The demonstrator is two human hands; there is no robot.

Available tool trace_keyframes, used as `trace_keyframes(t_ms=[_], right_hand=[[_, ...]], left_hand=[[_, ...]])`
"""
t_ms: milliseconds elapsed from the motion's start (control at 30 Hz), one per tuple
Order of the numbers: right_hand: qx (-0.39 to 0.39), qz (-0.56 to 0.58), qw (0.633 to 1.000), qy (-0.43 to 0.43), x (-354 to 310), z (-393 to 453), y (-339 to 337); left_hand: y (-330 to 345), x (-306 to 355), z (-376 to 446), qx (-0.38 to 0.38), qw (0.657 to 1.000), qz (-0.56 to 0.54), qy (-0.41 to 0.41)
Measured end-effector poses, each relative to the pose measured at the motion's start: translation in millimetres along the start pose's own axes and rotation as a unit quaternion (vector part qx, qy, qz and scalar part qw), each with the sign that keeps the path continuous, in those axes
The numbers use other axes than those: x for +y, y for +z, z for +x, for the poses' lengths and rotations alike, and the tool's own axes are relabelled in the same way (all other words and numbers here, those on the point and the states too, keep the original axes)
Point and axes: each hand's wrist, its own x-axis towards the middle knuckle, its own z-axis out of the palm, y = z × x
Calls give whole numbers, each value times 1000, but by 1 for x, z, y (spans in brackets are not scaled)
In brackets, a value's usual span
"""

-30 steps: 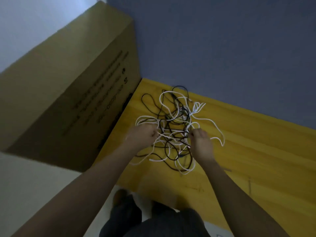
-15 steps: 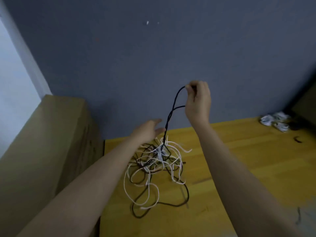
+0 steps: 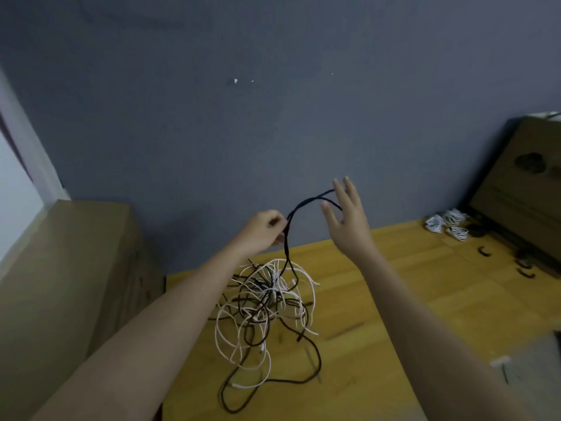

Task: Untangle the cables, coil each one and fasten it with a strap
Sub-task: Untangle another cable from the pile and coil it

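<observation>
Above yellow table: left hand pinches doubled black cable lifted from tangle on table; right hand fingers spread, cable loop draped across them. No legible writing.

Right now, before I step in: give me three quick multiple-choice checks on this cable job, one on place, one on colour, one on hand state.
1. Where do the finished coils lie? A beside the left box; B far right of the table; C on the floor.
2. Which colour is the lifted cable? A white; B red; C black.
3. How is the right hand? A open; B clenched on a strap; C flat on the table.

B: coils lie far right on the table.
C: left hand pinches the black cable.
A: right hand has its fingers spread.
</observation>
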Motion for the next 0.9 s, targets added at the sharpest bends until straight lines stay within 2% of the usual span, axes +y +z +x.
trace_keyframes(t_ms=[100,167,233,300,333,400,433,467,567,633,767,900], right_hand=[[31,-106,993,-53,9,-18,9],[34,-183,981,-54,11,-22,18],[83,-189,977,-58,5,-24,24],[128,-159,977,-62,-2,-24,30],[98,-146,983,-49,-6,-24,32],[-20,-106,994,-11,-11,-20,38],[-54,-74,996,8,-14,-18,40],[-56,-31,998,30,-18,-15,41],[4,114,987,113,-33,-1,35],[30,190,971,138,-44,11,27],[55,207,971,108,-70,28,15],[64,204,972,99,-85,31,12]], left_hand=[[-4,23,5,12,999,-35,21],[-9,35,7,19,998,-58,31],[-14,46,7,22,995,-84,40],[-21,55,9,29,994,-93,50],[-26,60,9,32,993,-99,55],[-35,70,10,33,990,-126,61],[-40,75,10,36,988,-137,62],[-45,79,11,44,986,-146,63],[-56,80,15,68,980,-174,60],[-61,71,14,53,987,-152,30],[-57,45,3,-63,995,-73,-34],[-44,30,-4,-122,992,17,-21]])
